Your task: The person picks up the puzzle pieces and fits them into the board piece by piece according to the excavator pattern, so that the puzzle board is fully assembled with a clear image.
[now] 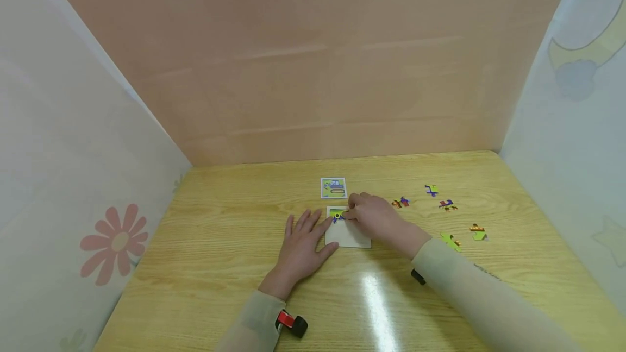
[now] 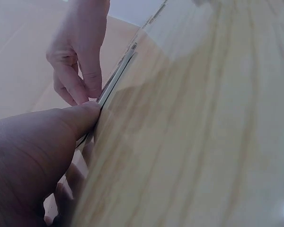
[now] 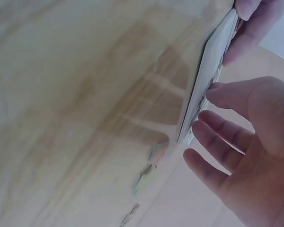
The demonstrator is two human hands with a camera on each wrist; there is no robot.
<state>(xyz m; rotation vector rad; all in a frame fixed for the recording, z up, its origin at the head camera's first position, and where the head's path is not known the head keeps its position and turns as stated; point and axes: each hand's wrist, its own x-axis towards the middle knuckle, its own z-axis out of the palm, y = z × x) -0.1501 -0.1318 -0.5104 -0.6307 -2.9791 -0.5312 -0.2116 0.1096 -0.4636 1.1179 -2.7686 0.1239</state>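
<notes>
A white puzzle board [image 1: 353, 239] lies flat on the table, with colourful puzzle pieces [image 1: 337, 214] along its upper left part. My left hand [image 1: 302, 246] rests at the board's left side, fingers spread; in the left wrist view its thumb [image 2: 87, 113] touches the board's edge. Over the board's upper right part, my right hand [image 1: 375, 217] has its thumb and fingers bent around a puzzle piece, which they mostly cover. The right wrist view has the right thumb [image 3: 222, 94] at the board's surface, the other fingers loosely bent beside it.
Just behind the board lies a small picture card [image 1: 333, 188] of a vehicle. Several loose pieces are scattered to the right, among them a green one [image 1: 450, 242], a striped one [image 1: 447, 205] and a blue-green one [image 1: 431, 190]. Fabric walls [image 1: 313, 69] enclose the wooden table [image 1: 220, 221].
</notes>
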